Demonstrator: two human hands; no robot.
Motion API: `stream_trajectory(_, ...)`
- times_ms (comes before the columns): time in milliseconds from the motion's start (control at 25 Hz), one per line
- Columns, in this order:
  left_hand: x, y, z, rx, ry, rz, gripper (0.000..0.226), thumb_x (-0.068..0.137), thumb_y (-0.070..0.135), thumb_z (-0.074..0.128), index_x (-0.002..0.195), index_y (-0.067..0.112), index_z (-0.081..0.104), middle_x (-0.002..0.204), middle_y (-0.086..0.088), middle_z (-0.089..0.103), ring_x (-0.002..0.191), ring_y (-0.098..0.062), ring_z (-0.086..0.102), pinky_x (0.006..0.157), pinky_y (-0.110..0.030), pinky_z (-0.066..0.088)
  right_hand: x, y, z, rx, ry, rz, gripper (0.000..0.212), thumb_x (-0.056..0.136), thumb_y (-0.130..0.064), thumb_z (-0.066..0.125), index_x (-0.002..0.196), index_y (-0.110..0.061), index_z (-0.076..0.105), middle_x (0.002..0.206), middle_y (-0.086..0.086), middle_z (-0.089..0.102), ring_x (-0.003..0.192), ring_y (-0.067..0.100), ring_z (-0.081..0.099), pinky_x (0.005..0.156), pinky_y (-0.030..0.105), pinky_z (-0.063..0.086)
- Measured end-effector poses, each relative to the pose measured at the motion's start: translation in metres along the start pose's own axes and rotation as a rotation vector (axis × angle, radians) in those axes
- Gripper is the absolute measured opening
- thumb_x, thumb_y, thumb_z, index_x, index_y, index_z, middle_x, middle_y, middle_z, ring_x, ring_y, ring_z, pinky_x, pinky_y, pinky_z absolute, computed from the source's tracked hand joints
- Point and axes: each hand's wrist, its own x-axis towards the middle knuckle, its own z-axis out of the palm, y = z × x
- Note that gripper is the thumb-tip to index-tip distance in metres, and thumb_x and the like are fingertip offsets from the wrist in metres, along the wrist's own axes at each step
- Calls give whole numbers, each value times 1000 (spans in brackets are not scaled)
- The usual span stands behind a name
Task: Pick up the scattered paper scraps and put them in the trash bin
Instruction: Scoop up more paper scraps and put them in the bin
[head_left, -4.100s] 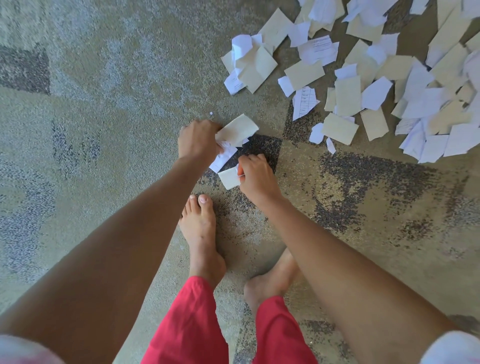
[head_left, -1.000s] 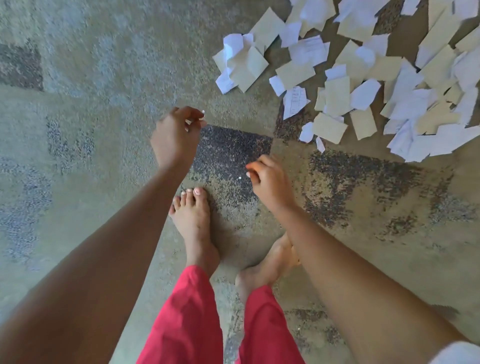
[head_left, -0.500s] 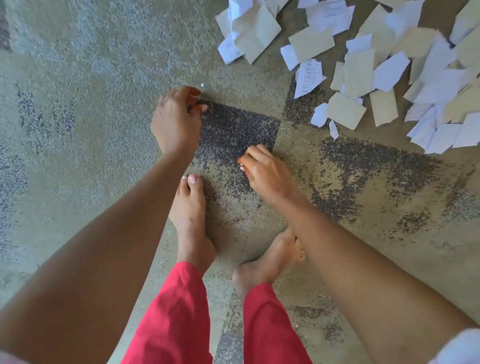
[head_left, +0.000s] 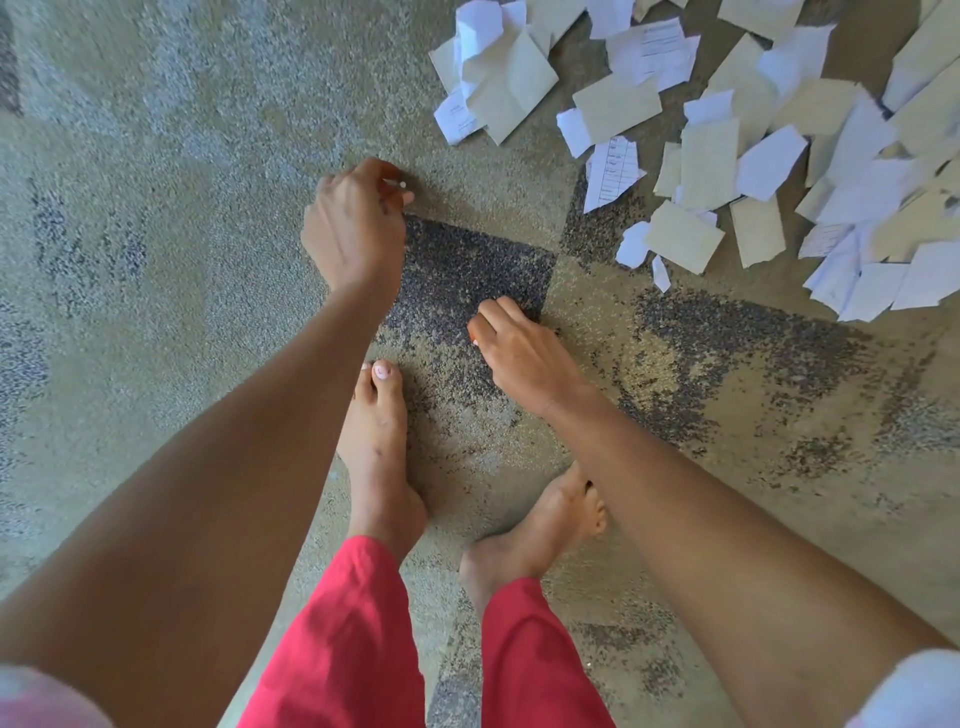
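A large heap of white and beige paper scraps (head_left: 727, 156) covers the carpet at the upper right. My left hand (head_left: 358, 223) is down at the carpet left of the heap, thumb and forefinger pinched around a tiny white paper fleck (head_left: 402, 184) lying at carpet level. My right hand (head_left: 519, 353) rests on the dark carpet patch, fingers curled with the tips pressed to the pile; nothing shows in them. The nearest scraps, a small white sliver (head_left: 661, 273) and a beige piece (head_left: 683, 236), lie a hand's width to its upper right. No trash bin is in view.
My bare feet (head_left: 376, 431) stand on the mottled green-grey carpet (head_left: 156, 208) just below both hands, red trouser legs (head_left: 343, 639) at the bottom edge. The carpet to the left carries no scraps.
The scraps both hands held four seconds ago are gone from them. Since a second ago the view has shifted closer, my right hand lowered onto the dark patch, and my left fingers closed at the fleck.
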Motion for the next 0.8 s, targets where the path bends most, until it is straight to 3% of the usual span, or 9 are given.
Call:
stream_trajectory(160, 7, 4, -5, 84, -13, 80, 19, 94, 35, 59, 106, 26, 71, 104, 1, 70, 95, -22, 62, 70, -35, 45, 1, -1, -1, 9, 10, -5, 32, 77, 11, 63, 107, 1, 58, 111, 15, 57, 112, 29, 55, 67, 39, 62)
stream_trajectory(320, 9, 9, -11, 170, -58, 229, 23, 97, 25, 54, 114, 20, 68, 112, -2, 65, 101, -26, 60, 79, -37, 44, 1, 1, 0, 44, 16, -8, 32, 82, 10, 57, 112, -1, 55, 117, 14, 53, 117, 28, 50, 75, 38, 60)
stream_trajectory(440, 11, 8, -14, 182, -94, 254, 23, 97, 23, 53, 115, 19, 67, 112, -2, 65, 99, -27, 61, 74, -36, 43, 4, 2, -1, 166, 59, 45, 29, 85, 7, 55, 112, -3, 56, 119, 14, 54, 117, 28, 51, 83, 37, 58)
stream_trajectory(640, 7, 13, -33, -3, -32, 106, 16, 97, 33, 53, 103, 26, 67, 106, 5, 65, 89, -21, 63, 62, -31, 42, 12, 16, -30, 362, 484, 300, 17, 82, 4, 65, 97, -3, 64, 101, 13, 63, 95, 24, 61, 87, 31, 54)
stream_trajectory(800, 3, 44, -77, -271, 118, 110, 14, 92, 35, 55, 96, 30, 68, 96, 10, 67, 81, -10, 64, 61, -31, 48, 23, 23, -106, 514, 788, 336, 8, 91, -1, 56, 93, 1, 63, 96, 15, 60, 86, 24, 59, 79, 4, 37)
